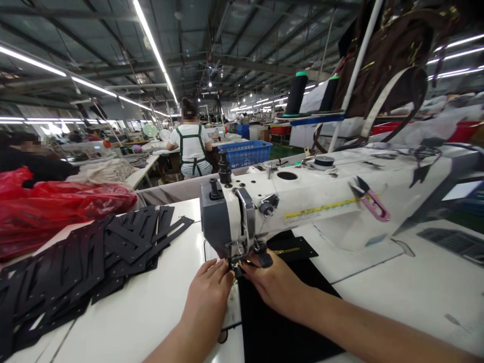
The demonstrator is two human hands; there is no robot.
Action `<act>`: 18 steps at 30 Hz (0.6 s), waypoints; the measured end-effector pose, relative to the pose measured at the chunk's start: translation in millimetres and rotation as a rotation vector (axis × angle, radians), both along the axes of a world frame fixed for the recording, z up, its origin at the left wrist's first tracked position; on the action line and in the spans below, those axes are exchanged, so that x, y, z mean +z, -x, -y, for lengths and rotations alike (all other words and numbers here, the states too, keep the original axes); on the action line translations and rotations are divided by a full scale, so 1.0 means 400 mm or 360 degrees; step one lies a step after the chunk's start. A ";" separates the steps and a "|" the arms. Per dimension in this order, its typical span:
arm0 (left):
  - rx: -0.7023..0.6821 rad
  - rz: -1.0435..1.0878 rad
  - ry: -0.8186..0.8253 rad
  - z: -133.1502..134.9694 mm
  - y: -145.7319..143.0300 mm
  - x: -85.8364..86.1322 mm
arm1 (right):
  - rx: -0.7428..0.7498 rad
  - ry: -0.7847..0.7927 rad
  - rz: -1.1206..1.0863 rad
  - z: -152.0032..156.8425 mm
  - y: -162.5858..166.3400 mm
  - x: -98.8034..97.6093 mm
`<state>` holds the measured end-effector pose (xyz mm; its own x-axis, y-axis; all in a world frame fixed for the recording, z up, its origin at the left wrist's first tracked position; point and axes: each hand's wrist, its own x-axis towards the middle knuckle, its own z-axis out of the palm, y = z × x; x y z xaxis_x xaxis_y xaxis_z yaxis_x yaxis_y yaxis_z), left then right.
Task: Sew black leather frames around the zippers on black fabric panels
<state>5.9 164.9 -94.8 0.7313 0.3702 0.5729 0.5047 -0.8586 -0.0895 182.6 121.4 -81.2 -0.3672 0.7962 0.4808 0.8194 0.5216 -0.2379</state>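
A white and grey sewing machine [242, 212] stands over a piece of black fabric [282, 322] on the white table. My left hand [212, 290] is just left of the presser foot, its bent fingers together at the fabric's edge. From the right, my right hand [278, 282] reaches under the machine head, closed on the fabric beside the needle. Its fingertips are partly hidden by the machine's parts. Behind that hand, a gold zipper [287, 250] shows in a black strip lying on the fabric.
A heap of black slotted strips [98, 252] covers the table's left side, next to a red plastic bag [56, 206]. Pink-handled thread snips [372, 201] rest on the machine arm. Black thread cones [295, 95] stand behind it. A person [190, 143] works ahead, near a blue crate [247, 154].
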 end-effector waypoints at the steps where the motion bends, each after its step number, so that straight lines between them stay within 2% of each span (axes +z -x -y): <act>1: -0.0009 -0.0002 0.0004 -0.001 0.000 0.001 | 0.0005 0.0010 0.0012 0.000 -0.001 0.003; 10: -0.0053 -0.0014 0.0062 -0.002 -0.007 0.018 | 0.0073 -0.0074 0.0020 -0.013 -0.015 -0.011; 18: 0.0008 0.0050 0.0043 -0.006 -0.006 -0.004 | 0.0040 -0.0095 -0.0039 -0.015 -0.009 -0.027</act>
<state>8.4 167.5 -96.5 0.7112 0.3892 0.5854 0.5110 -0.8581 -0.0503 186.3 127.6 -92.1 -0.3742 0.7567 0.5361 0.8002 0.5557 -0.2257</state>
